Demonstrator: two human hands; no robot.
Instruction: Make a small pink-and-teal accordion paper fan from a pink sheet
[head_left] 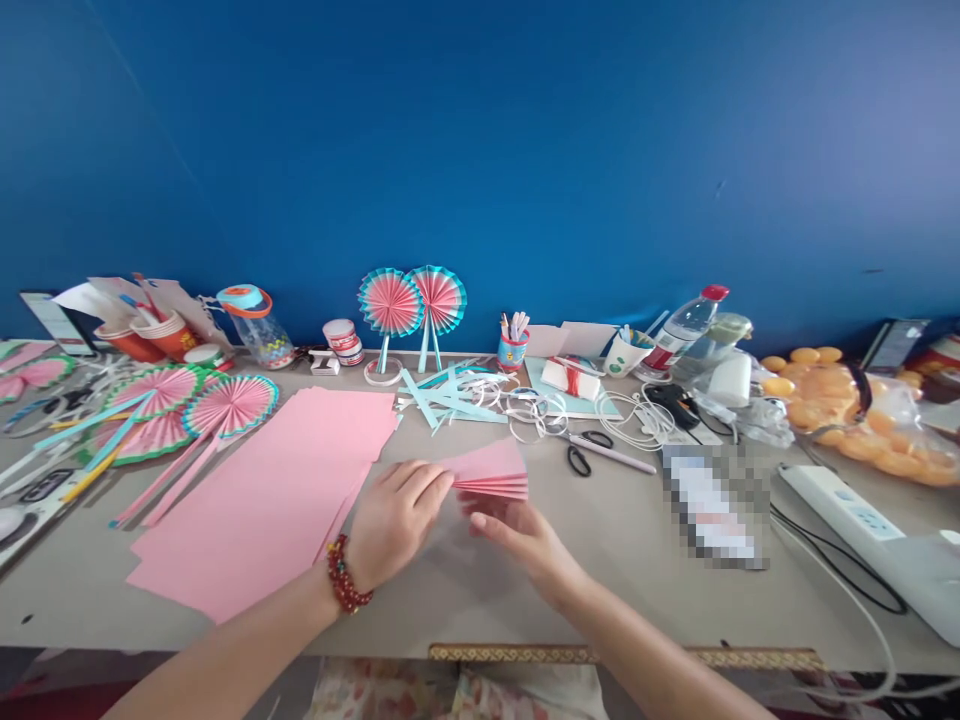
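Observation:
My left hand (pixel 401 515), with a red bead bracelet at its wrist, pinches the left end of a pleated pink paper (pixel 491 470). The folds are stacked in several layers and fan apart slightly toward the right. Just below the folds is my right hand (pixel 521 540), its thumb pointing left and apart from the paper. The fingers of that hand are partly hidden and slightly blurred under the lower fold; whether they touch it I cannot tell. A stack of flat pink paper sheets (pixel 277 480) lies left of my hands, partly behind my left forearm.
Two round paper fans (pixel 409 302) lean on the blue wall. More fans (pixel 229 405) lie at left. Behind my hands are paper strips (pixel 450 395) and scissors (pixel 607 452). A bottle (pixel 686 325), a power strip (pixel 855 510) and bagged orange balls (pixel 847 410) stand or lie at right.

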